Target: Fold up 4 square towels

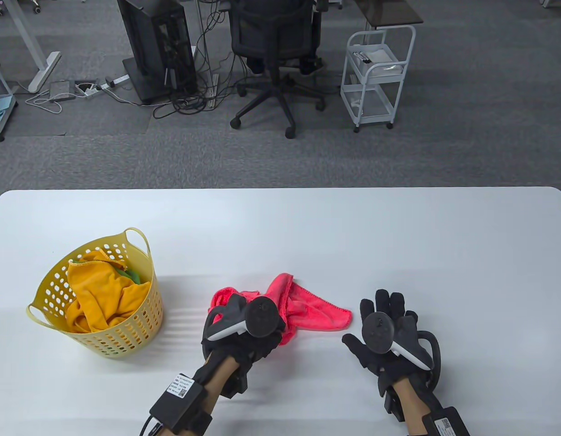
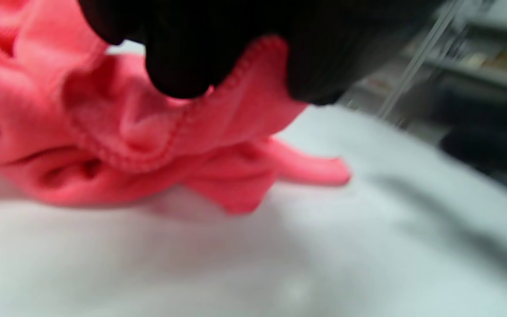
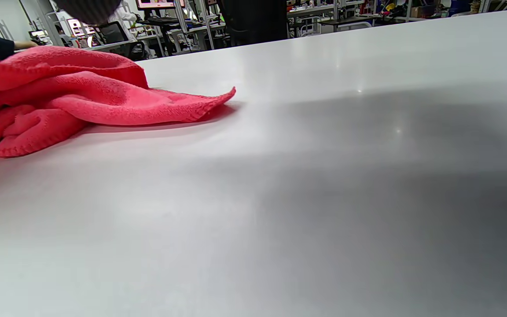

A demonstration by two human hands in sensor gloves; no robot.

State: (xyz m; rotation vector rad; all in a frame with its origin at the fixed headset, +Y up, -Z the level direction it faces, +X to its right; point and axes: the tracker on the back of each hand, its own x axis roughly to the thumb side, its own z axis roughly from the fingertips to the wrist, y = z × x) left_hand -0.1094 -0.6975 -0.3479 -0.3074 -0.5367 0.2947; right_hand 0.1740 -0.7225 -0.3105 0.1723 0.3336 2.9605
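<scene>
A crumpled pink towel (image 1: 307,306) lies on the white table (image 1: 307,227) near the front middle. My left hand (image 1: 244,324) is on its left part and grips a hemmed edge of it; the left wrist view shows the fingers (image 2: 183,66) pinching the pink towel (image 2: 148,145). My right hand (image 1: 384,327) is open with fingers spread, just right of the towel and not touching it. The right wrist view shows the towel (image 3: 60,97) at the left, with a corner pointing right. A yellow basket (image 1: 139,313) at the left holds an orange towel (image 1: 98,295) and something green (image 1: 134,274).
The basket stands on the left part of the table, left of my left hand. Beyond the far table edge are an office chair (image 1: 273,54), a white cart (image 1: 375,77) and a computer stand (image 1: 157,45) on the carpet.
</scene>
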